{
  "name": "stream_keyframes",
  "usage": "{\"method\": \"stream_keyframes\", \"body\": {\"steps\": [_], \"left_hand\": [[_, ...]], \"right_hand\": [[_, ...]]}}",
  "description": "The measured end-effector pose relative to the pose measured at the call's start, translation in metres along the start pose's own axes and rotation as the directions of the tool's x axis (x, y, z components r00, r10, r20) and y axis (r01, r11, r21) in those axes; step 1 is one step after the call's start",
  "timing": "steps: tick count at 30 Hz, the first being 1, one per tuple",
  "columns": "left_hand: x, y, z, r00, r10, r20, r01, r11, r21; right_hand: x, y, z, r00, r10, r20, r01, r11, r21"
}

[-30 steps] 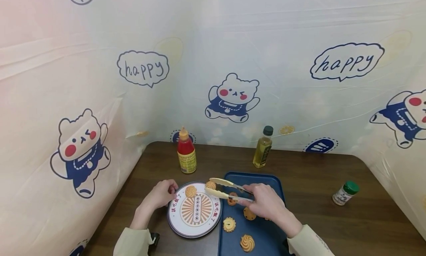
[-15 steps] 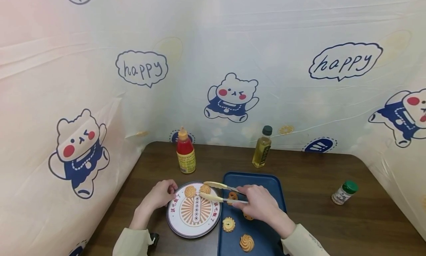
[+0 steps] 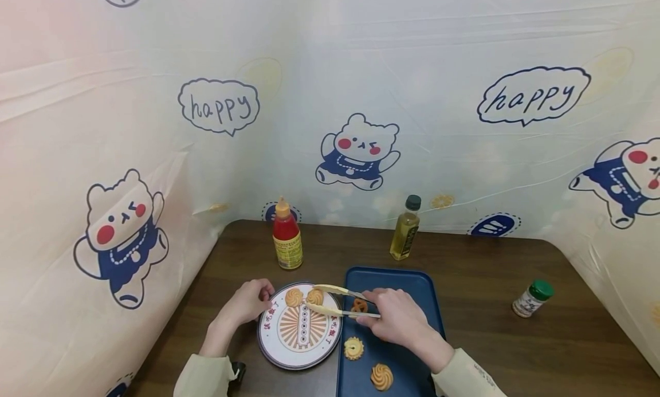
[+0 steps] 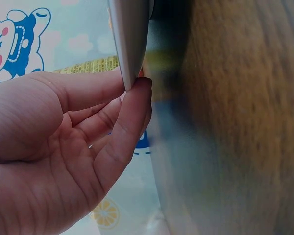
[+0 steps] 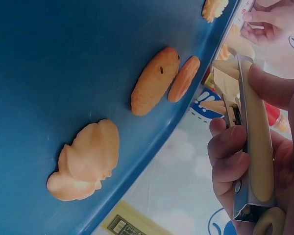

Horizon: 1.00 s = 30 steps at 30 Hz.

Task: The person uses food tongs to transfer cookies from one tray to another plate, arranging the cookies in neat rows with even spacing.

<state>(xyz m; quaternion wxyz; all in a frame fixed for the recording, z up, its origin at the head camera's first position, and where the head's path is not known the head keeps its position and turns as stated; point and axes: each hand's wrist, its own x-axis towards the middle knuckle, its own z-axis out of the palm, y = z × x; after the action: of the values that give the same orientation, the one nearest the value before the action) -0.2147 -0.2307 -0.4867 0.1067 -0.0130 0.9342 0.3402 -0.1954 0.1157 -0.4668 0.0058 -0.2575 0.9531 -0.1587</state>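
My left hand (image 3: 248, 301) pinches the rim of a round white plate (image 3: 273, 342) with an orange sunburst print; the thumb lies on top and fingers lie under it in the left wrist view. In my right hand (image 3: 399, 317) I grip metal tongs (image 5: 257, 142) with cream handles and tips. The tongs' tips reach over the plate, one on each side of a round swirl cookie (image 3: 315, 297). Whether they touch it, I cannot tell. Another swirl cookie (image 3: 294, 297) lies just left of it on the plate.
A blue tray (image 3: 392, 276) beside the plate holds a pretzel-shaped cookie (image 3: 359, 306), a scalloped cookie (image 3: 353, 348), a swirl cookie (image 3: 381, 377) and others. Behind stand a red sauce bottle (image 3: 287, 242) and an oil bottle (image 3: 405, 231). A green-capped jar (image 3: 533, 299) is at right.
My right hand has moved left, bringing the tongs and cookie from the plate's right edge to beside the other cookie. The tips look slightly wider apart. My left hand has stayed put.
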Motion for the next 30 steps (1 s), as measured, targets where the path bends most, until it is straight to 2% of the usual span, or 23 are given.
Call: {"method": "stream_keyframes", "body": {"steps": [20, 30], "left_hand": [[-0.0002, 0.0014, 0.0, 1.0, 0.003, 0.002, -0.003, 1.0, 0.007], [-0.001, 0.0016, -0.0001, 1.0, -0.003, -0.005, 0.003, 1.0, 0.007]], "right_hand": [[-0.0013, -0.0033, -0.001, 1.0, 0.0, -0.011, 0.0, 0.999, -0.041], [-0.0029, -0.0007, -0.0002, 1.0, 0.004, 0.004, -0.004, 1.0, -0.006]]}}
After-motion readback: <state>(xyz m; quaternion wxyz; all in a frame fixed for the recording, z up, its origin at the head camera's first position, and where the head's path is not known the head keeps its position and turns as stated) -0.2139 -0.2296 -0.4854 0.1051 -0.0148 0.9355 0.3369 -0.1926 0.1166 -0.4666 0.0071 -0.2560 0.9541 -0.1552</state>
